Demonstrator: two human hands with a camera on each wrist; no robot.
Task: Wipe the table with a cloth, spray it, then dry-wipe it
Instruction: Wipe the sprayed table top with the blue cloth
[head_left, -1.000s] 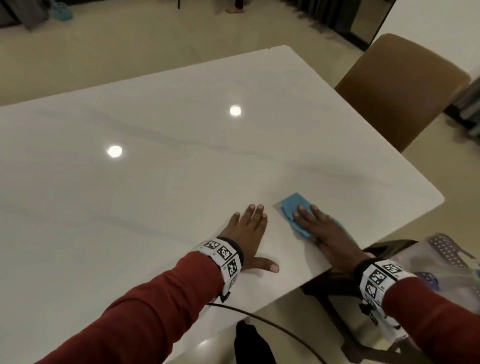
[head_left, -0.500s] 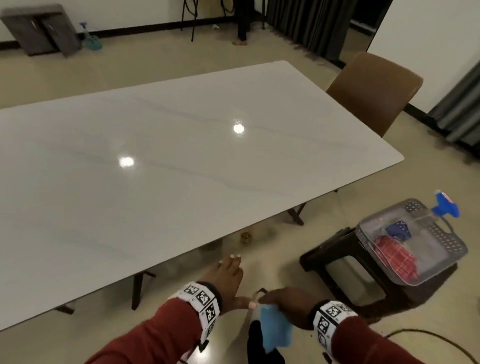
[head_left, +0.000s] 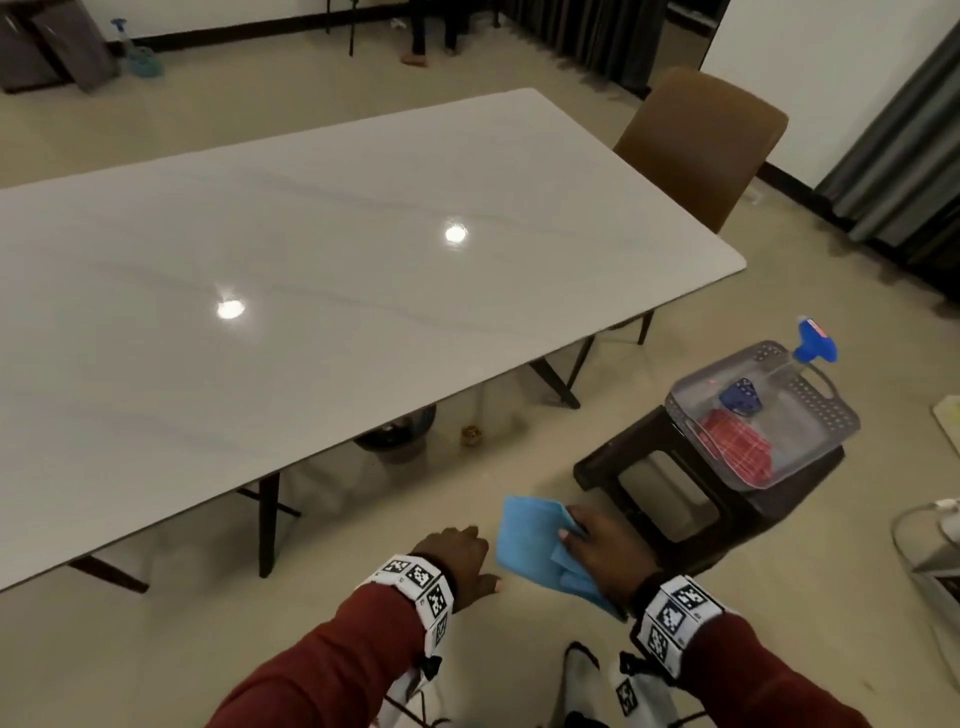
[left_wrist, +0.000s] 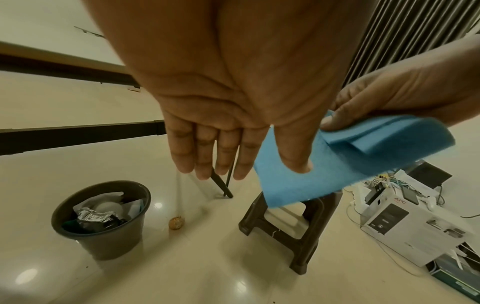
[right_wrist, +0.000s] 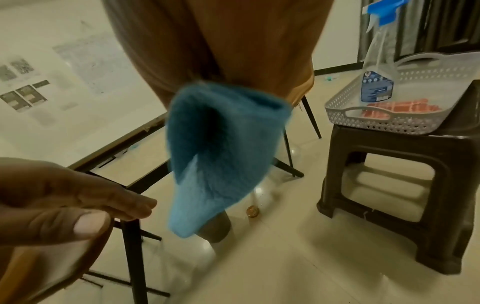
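Observation:
My right hand (head_left: 592, 540) grips a folded blue cloth (head_left: 535, 545) off the table, over the floor in front of me; the blue cloth (right_wrist: 221, 148) hangs from the palm in the right wrist view. My left hand (head_left: 462, 561) hovers just left of it, fingers straight and empty, as the left hand (left_wrist: 221, 148) shows in its own wrist view beside the blue cloth (left_wrist: 337, 164). The white glossy table (head_left: 311, 312) lies ahead and to the left. A spray bottle (head_left: 810, 348) with a blue trigger head stands in a grey basket (head_left: 831, 421) at the right.
The basket sits on a dark plastic stool (head_left: 675, 483) and also holds a red checked cloth (head_left: 737, 447). A brown chair (head_left: 696, 145) stands at the table's far end. A dark bin (left_wrist: 101, 218) sits under the table. Boxes and cables (left_wrist: 410, 222) lie on the floor at the right.
One second ago both hands lay on the tabletop, the right pressing the cloth. I have stepped back since; the right hand lifted the cloth off the table and now holds it nearer the stool.

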